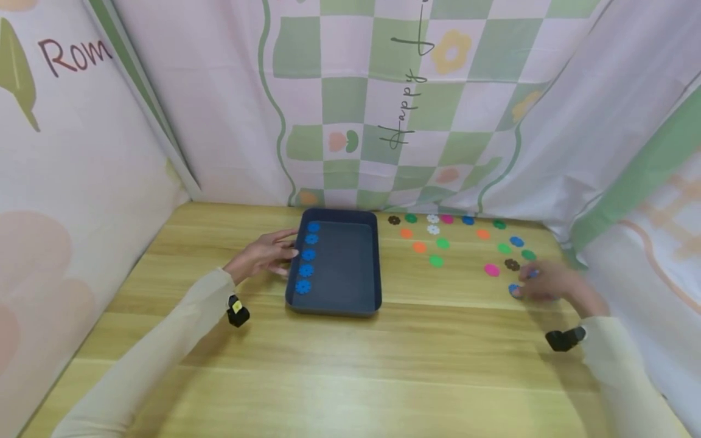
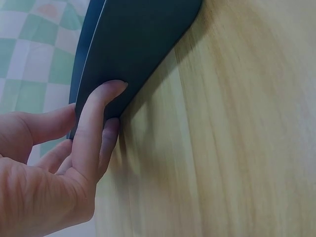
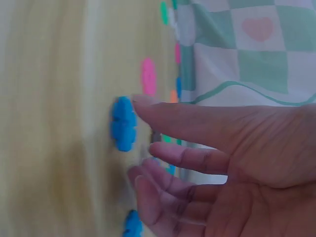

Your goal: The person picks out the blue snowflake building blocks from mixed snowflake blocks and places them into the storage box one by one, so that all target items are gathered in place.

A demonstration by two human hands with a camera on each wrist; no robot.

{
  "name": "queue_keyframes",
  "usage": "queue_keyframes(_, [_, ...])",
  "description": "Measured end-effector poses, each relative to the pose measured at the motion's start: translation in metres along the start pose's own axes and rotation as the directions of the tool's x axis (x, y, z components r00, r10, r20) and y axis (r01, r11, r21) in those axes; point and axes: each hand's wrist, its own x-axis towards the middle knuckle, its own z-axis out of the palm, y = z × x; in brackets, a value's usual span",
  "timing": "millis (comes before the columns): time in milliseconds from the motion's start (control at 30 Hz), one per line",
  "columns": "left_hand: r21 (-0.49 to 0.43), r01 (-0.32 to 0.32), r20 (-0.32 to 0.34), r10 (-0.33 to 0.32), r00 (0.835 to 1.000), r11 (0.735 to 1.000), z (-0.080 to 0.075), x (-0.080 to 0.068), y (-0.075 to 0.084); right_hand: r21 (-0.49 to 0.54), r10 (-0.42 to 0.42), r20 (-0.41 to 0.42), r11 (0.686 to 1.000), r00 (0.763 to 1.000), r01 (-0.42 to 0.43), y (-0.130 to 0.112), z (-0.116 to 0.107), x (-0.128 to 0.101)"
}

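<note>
My left hand [image 1: 265, 252] is at the left side of a dark blue-grey rectangular tray [image 1: 372, 267]. In the left wrist view, its fingertips touch the tray's outer wall [image 2: 143, 44] and rim. Inside the tray, several blue flower-shaped pieces [image 1: 306, 270] form a column along the left side. My right hand [image 1: 550, 283], blurred in the head view, is low over the right of the table, fingers loosely bent. Its thumb tip is right by a blue flower piece [image 3: 123, 123]; a second blue piece [image 3: 132, 224] lies near the other fingers. No piece shows between the fingers.
More flat pieces are scattered on the wooden table [image 1: 350, 377] right of the tray: brown [image 1: 512, 264], pink [image 1: 491, 269], green [image 1: 436, 261], orange [image 1: 419, 247] and white [image 1: 433, 229]. A printed curtain [image 1: 345, 97] stands behind the table, with cloth walls on both sides.
</note>
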Motion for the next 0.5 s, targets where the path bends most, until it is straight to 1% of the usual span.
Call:
queue_keyframes(100, [0.0, -0.015, 0.017, 0.015, 1.0, 1.0, 0.001, 0.001, -0.001, 0.046, 0.007, 0.007, 0.999, 1.0, -0.007, 0.001, 0.008, -0.002])
queue_keyframes(200, [-0.002, -0.031, 0.04, 0.031, 0.999, 1.0, 0.001, 0.001, -0.002, 0.128, 0.004, 0.016, 0.992, 1.0, -0.006, -0.002, 0.014, -0.004])
queue_keyframes(233, [-0.002, -0.033, 0.045, 0.033, 0.998, 0.999, 0.001, 0.001, -0.002, 0.137, 0.016, 0.013, 0.99, 1.0, -0.018, -0.003, 0.016, -0.004])
queue_keyframes(300, [-0.004, -0.032, 0.043, 0.032, 0.999, 0.999, 0.001, 0.001, -0.003, 0.128, 0.019, 0.008, 0.992, 1.0, -0.019, -0.005, 0.018, -0.004])
queue_keyframes(400, [0.001, -0.014, 0.018, 0.014, 1.0, 1.0, 0.002, 0.001, -0.002, 0.112, 0.011, -0.001, 0.994, 1.0, -0.011, -0.009, 0.02, -0.005])
queue_keyframes(500, [0.008, 0.005, -0.001, -0.005, 1.0, 1.0, 0.002, 0.001, -0.001, 0.083, 0.024, -0.022, 0.996, 0.999, -0.022, -0.014, 0.02, -0.004])
